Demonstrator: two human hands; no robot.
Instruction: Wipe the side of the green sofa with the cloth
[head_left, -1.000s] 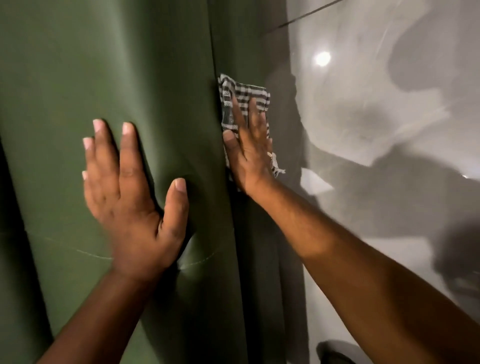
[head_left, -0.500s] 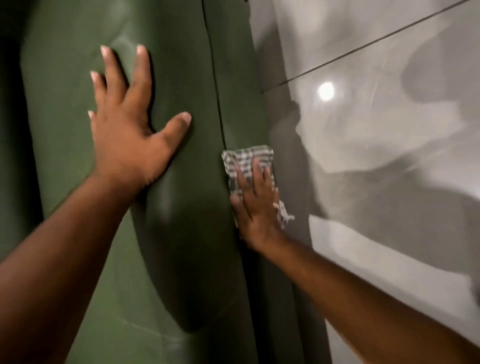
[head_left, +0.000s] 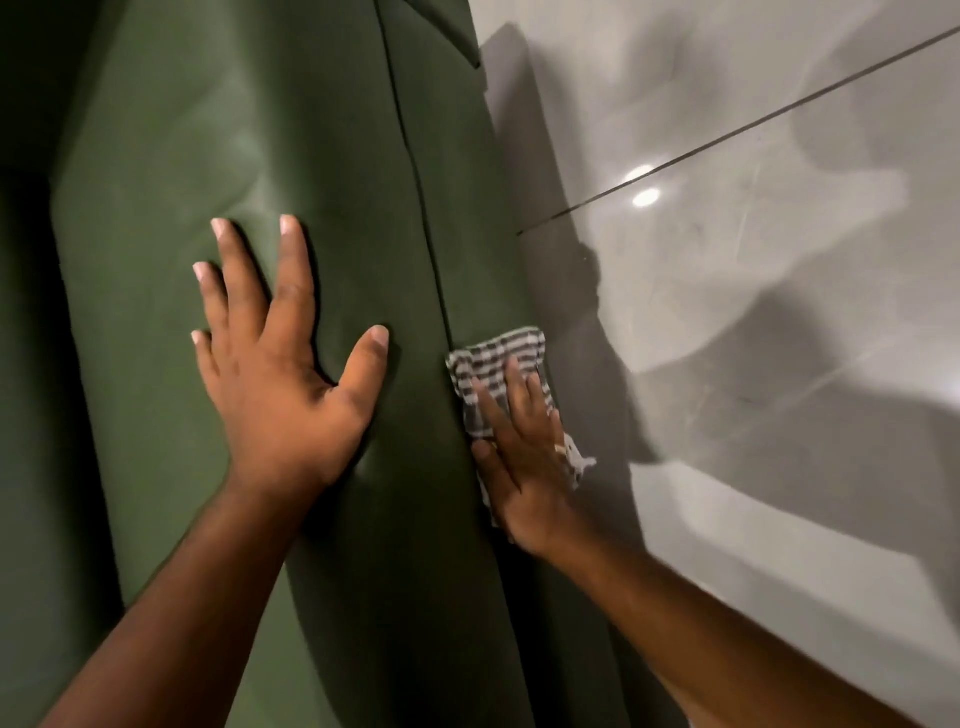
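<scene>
The green sofa (head_left: 322, 156) fills the left and middle of the head view, a vertical seam running down its side. My left hand (head_left: 283, 374) lies flat on the sofa's fabric, fingers spread, holding nothing. To the right of the seam, my right hand (head_left: 524, 457) presses a checked black-and-white cloth (head_left: 493, 364) flat against the sofa's narrow side panel. The cloth sticks out above my fingertips, and a frayed corner shows past my palm on the right.
A glossy grey tiled floor (head_left: 779, 312) lies right of the sofa, crossed by a dark grout line and by shadows of my arms. A bright lamp reflection (head_left: 645, 197) shines on the tile.
My right hand and the cloth have slid down the sofa's side panel. My left hand shifted on the fabric and stays flat. The camera view has swung.
</scene>
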